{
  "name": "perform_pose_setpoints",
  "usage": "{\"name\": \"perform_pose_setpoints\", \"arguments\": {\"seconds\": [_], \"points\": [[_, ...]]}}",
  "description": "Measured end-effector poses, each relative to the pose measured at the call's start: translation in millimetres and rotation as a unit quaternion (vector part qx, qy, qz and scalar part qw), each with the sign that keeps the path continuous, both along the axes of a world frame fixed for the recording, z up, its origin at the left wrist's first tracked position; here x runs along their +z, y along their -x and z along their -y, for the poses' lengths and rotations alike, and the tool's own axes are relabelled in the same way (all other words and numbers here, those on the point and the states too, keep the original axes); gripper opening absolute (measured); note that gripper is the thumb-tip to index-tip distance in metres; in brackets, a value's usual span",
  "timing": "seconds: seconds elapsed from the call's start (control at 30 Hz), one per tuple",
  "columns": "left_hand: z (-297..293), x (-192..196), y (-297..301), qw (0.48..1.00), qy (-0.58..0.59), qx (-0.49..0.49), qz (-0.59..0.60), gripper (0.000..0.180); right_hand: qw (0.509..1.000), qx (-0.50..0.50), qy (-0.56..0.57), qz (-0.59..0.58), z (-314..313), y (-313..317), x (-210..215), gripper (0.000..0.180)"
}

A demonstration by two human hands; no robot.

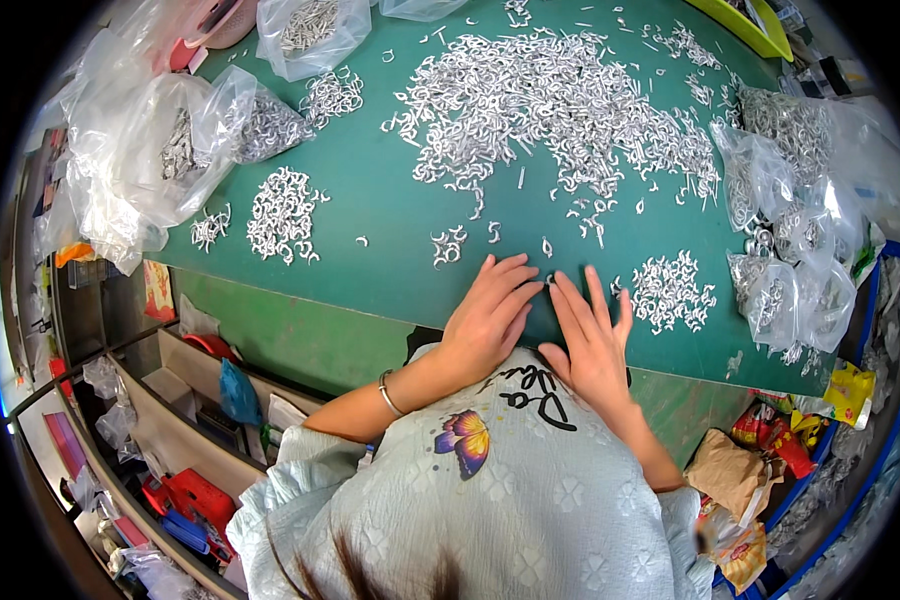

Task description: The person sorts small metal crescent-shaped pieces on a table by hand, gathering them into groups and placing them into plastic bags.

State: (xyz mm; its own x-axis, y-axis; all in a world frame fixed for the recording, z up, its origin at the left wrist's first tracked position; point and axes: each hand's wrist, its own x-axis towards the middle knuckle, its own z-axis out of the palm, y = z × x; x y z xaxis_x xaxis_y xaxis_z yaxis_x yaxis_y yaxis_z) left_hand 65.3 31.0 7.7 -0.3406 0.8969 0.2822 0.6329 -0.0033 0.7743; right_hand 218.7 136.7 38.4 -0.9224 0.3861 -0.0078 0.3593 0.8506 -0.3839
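Note:
Both hands rest at the near edge of the green table (370,250). My left hand (488,318) lies with its fingers stretched out, holding nothing that I can see. Beside it my right hand (592,335) has its fingers spread. A small silvery metal piece (549,279) sits at a fingertip of the right hand; whether it is touched, I cannot tell. Just beyond the hands lies a single looped metal piece (547,246). A small cluster of curved metal pieces (448,246) is ahead of my left hand, and a larger pile (673,291) stands right of my right hand.
A broad heap of curved metal pieces (560,100) covers the far middle. More piles (283,215) lie at the left. Clear plastic bags of parts (265,125) stand on the left, others (795,140) on the right. A yellow-green tray (755,30) is at the far right.

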Motion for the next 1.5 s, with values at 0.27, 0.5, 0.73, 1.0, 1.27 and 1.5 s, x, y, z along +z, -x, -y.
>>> {"name": "perform_pose_setpoints", "arguments": {"seconds": [0.27, 0.5, 0.73, 1.0, 1.27, 1.5], "points": [[-8.3, -3.6, -5.2, 0.994, 0.018, -0.07, -0.085, 0.035, 0.996, -0.071, -0.048, -0.026, -35.3, 26.7, 2.1, 0.055], [4.9, -4.7, 5.4, 0.998, -0.013, -0.029, -0.045, 0.028, 0.999, -0.032, -0.017, 0.01, -15.5, 11.6, -2.7, 0.066], [-1.9, -1.4, 5.7, 0.998, -0.009, -0.022, -0.05, 0.027, 0.996, -0.042, -0.079, 0.021, -36.3, 40.5, -13.8, 0.066], [0.5, -4.2, 4.6, 0.999, -0.007, -0.016, -0.035, 0.026, 0.99, -0.085, -0.057, 0.099, -16.9, -18.6, -1.4, 0.071], [-2.9, -0.7, 3.9, 0.999, -0.013, -0.012, -0.028, 0.026, 0.991, -0.105, -0.068, 0.044, -40.1, 12.8, -3.3, 0.067], [0.0, -1.6, 5.8, 0.999, -0.012, -0.028, -0.037, 0.029, 0.99, -0.126, -0.063, -0.007, -47.0, 17.6, 3.6, 0.063]]}}
